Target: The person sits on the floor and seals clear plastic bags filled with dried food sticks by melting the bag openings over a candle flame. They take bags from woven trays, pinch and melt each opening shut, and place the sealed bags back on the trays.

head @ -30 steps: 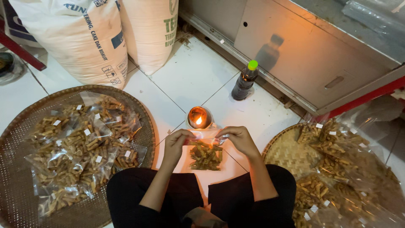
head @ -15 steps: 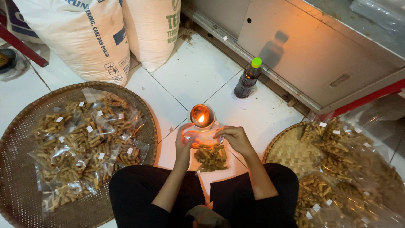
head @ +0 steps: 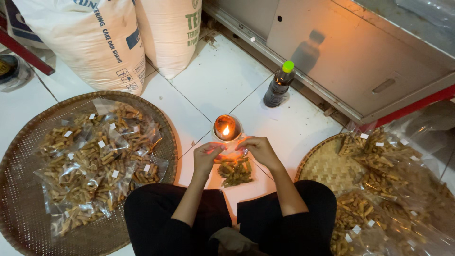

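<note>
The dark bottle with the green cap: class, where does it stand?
In the head view, the dark bottle stands upright on the white tiled floor, right of centre, beside the grey cabinet and beyond the small flame.

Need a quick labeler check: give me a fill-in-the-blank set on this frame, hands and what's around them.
1. Both hands, left hand and right hand, hold the top of a small clear ____ of snack sticks.
2. Just beyond the hands a small ____ burns in a cup lamp.
3. The dark bottle by the metal cabinet has a ____ cap.
4. Filled packets lie on a round woven ____ at the person's left.

Missing words: bag; flame; green; tray
</note>
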